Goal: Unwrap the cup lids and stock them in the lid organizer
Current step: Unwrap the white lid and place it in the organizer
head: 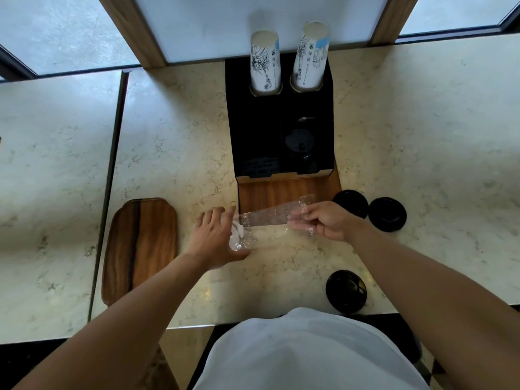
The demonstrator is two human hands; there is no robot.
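A clear plastic wrapper (pixel 270 215) stretches between my two hands just in front of the black lid organizer (pixel 281 130). My left hand (pixel 216 237) holds its crumpled left end, where something white shows inside. My right hand (pixel 323 220) pinches the right end. Black lids (pixel 298 142) sit in the organizer's right slot. Two stacks of black lids (pixel 350 202) (pixel 387 213) stand on the counter right of the organizer, and a third stack (pixel 346 289) stands near the counter's front edge.
Two stacks of printed paper cups (pixel 266 63) (pixel 309 54) stand in the organizer's back holes. A wooden tray (pixel 140 246) lies at the left on the marble counter (pixel 422 136). A seam (pixel 109 178) divides the counter at left.
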